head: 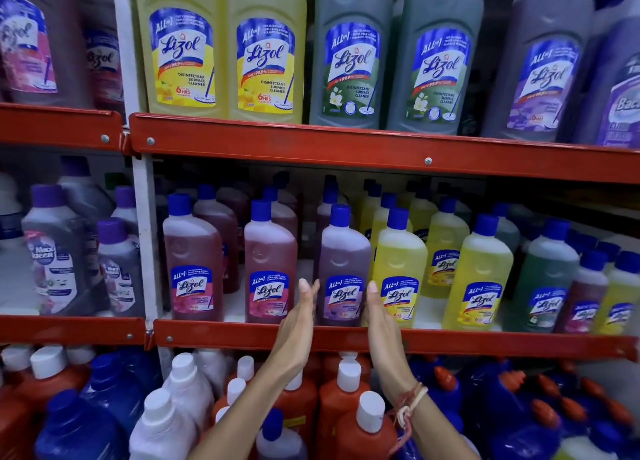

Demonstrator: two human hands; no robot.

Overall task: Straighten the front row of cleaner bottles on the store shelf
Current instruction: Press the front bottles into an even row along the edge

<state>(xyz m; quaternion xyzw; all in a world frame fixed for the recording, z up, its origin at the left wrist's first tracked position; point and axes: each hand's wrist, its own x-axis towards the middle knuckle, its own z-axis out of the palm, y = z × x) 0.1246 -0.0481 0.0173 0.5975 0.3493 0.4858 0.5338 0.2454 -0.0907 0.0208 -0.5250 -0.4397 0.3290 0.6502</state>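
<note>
On the middle shelf, the front row holds blue-capped cleaner bottles. A purple-liquid bottle (pixel 341 269) stands upright near the row's centre. My left hand (pixel 298 317) is flat at its left side and my right hand (pixel 379 316) is flat at its right side, fingers straight and pointing up; whether the palms touch the bottle is unclear. Two pink bottles (pixel 192 262) (pixel 270 269) stand to the left. A yellow bottle (pixel 398 272) stands just right of my right hand, with another yellow one (pixel 479 279) and a green one (pixel 547 283) further right.
A red shelf edge (pixel 242 335) runs below the row, and another red edge (pixel 311 144) sits above with large bottles on it. White-capped orange and blue bottles (pixel 346 400) crowd the shelf below. A white upright post (pixel 145 238) divides the bays.
</note>
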